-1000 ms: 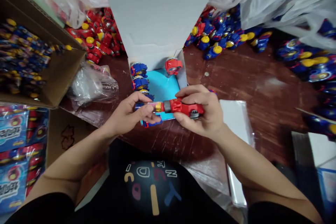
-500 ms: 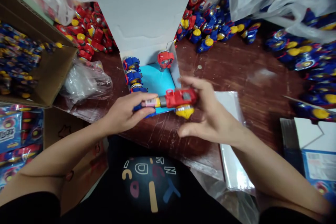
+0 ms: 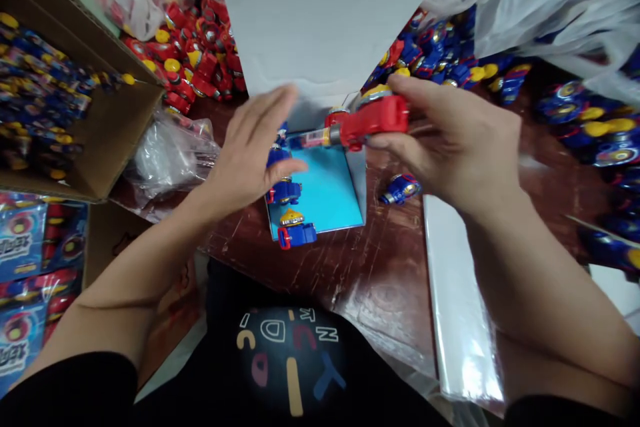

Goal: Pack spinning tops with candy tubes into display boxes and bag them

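Note:
A red toy (image 3: pixel 383 119) with a yellow and silver top is pinched between the thumb and fingers of my right hand (image 3: pixel 453 137). From its left end a slim tube (image 3: pixel 315 139) with a barcode label points toward my left hand (image 3: pixel 247 153). That hand is open over the left side of the box, fingers stretched and thumb apart. Below lies the box's light-blue bottom (image 3: pixel 333 187). Blue toys with yellow tops (image 3: pixel 297 232) line its left side, partly hidden by my left hand. Another red toy (image 3: pixel 336 115) stands at the back, partly covered by the held one.
A loose blue toy (image 3: pixel 401 189) lies right of the box, near flat clear plastic sleeves (image 3: pixel 460 300). Heaped red toys (image 3: pixel 200 47) are behind left, blue toys (image 3: pixel 570 107) at right. A cardboard carton (image 3: pixel 127 127) of small tubes and a crumpled plastic bag (image 3: pixel 170 150) sit left.
The red toy has moved up and back over the box, now in my right hand. My left hand has let go of its tube and opened. The loose blue toy has come into sight.

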Demonstrator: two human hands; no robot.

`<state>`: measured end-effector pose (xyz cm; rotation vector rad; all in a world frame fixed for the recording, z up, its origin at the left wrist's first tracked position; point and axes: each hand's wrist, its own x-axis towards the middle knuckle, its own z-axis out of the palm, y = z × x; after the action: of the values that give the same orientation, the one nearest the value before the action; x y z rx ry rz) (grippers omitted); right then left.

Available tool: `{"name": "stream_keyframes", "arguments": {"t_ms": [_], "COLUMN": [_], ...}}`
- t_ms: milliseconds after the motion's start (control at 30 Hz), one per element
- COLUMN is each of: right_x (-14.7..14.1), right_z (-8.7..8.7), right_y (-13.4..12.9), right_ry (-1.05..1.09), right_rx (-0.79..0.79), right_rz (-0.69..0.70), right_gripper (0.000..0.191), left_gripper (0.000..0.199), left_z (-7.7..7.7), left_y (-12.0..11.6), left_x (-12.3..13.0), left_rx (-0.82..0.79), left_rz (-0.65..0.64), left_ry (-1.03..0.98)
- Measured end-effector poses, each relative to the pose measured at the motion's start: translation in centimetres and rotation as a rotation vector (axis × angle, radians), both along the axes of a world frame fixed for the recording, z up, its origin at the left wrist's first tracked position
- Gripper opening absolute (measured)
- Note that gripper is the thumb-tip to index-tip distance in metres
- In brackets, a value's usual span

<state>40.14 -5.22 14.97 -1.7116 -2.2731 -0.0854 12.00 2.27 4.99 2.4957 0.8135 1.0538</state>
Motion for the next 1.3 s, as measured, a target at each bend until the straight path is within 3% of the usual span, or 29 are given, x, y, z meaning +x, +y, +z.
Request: {"name": "stream_keyframes", "arguments": {"t_ms": [100, 167, 267, 400, 467, 567, 667, 800, 867, 967, 1067, 1200, 1300], "right_x": [-1.5, -2.7, -4.1, -4.7, -4.6, -3.5, -1.7, 0.0, 0.5, 0.8, 0.2, -1.3, -2.1], "right_z": [-1.7, -2.4, -2.6, -3.3, -3.8, -3.9, -4.1, -4.7, -3.7, -0.7, 0.7, -2.1, -4.3], "right_y": [2.9, 4.2, 5.6, 7.8, 8.9, 9.7, 9.2, 8.3, 7.7, 6.0, 3.1, -0.2, -0.5], "right_ry": [-0.393, -0.49, -0.52, -0.435, -0.396, -0.332, -0.315, -0.388, -0.386, -0.276, -0.124, -0.136, -0.283], "right_rx": [-0.084, -0.184, -0.259, -0.311, -0.346, -0.372, -0.322, -0.338, -0.318, -0.225, -0.195, -0.152, -0.081], "right_rz": [0.007, 0.088, 0.213, 0.298, 0.261, 0.197, 0.079, 0.015, 0.02, 0.016, 0.129, 0.261, 0.367], "right_gripper": [0.065, 0.052, 0.045, 0.044, 0.046, 0.056, 0.068, 0.046, 0.043, 0.048, 0.049, 0.037, 0.039], "left_gripper": [0.058, 0.056, 0.053, 0.052, 0.051, 0.047, 0.04, 0.033, 0.032, 0.029, 0.029, 0.03, 0.032], "left_z": [-2.4, -3.9, -5.1, -4.8, -4.2, -3.2, -3.1, -3.7, -3.9, -3.8, -3.6, -3.6, -3.7], "left_y": [3.9, 5.1, 5.2, 4.4, 4.4, 4.9, 5.4, 5.5, 5.3, 5.1, 5.0, 5.0, 4.9], "left_x": [0.8, 1.3, 1.6, 1.7, 1.7, 2.0, 2.6, 3.3, 3.5, 3.5, 3.4, 3.4, 4.2], "left_rx": [0.014, 0.024, -0.029, -0.129, -0.129, -0.094, -0.095, -0.13, -0.139, -0.152, -0.162, -0.149, -0.159], "left_rz": [0.069, 0.075, 0.074, 0.075, 0.062, -0.062, -0.171, -0.139, -0.11, -0.096, -0.089, -0.074, -0.064], "left_ry": [0.08, 0.133, 0.143, 0.078, 0.054, 0.043, 0.053, 0.042, 0.034, 0.03, 0.053, 0.06, 0.068]}}
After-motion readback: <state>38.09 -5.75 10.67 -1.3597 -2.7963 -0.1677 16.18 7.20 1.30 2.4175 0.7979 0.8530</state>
